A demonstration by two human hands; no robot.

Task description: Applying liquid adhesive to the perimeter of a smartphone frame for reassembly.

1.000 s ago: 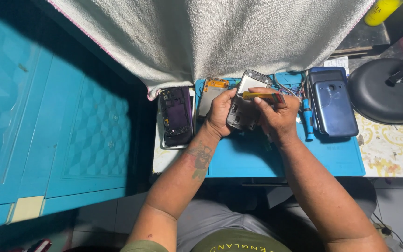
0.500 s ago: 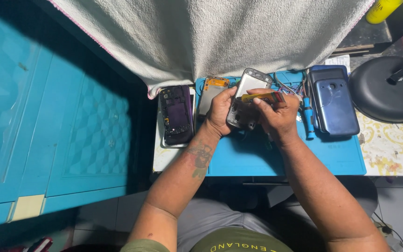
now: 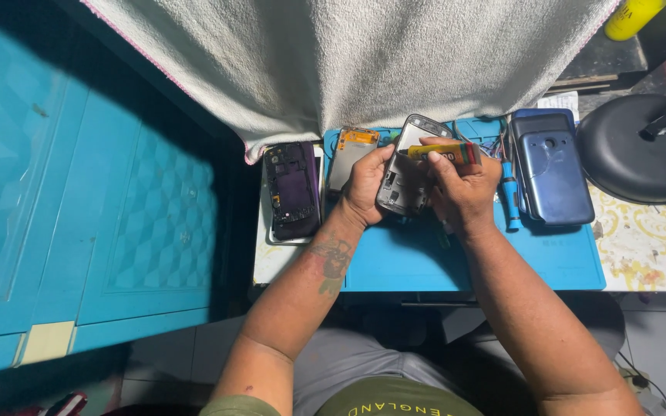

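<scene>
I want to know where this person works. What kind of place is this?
Probably a small phone repair bench. The left hand holds an opened phone frame, another opened phone and a blue phone lie on the blue mat, beside a screwdriver.

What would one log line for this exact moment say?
left hand: holds phone frame | right hand: holds yellow tube over frame | blue mat: blue phone, opened phone beside

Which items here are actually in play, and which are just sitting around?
In play:
- left hand holding the phone frame
- right hand holding a small yellow tube over it
- blue mat under the work

Lying about:
- opened dark phone
- orange-topped part
- blue phone
- blue screwdriver
- black round base
- white towel
</scene>
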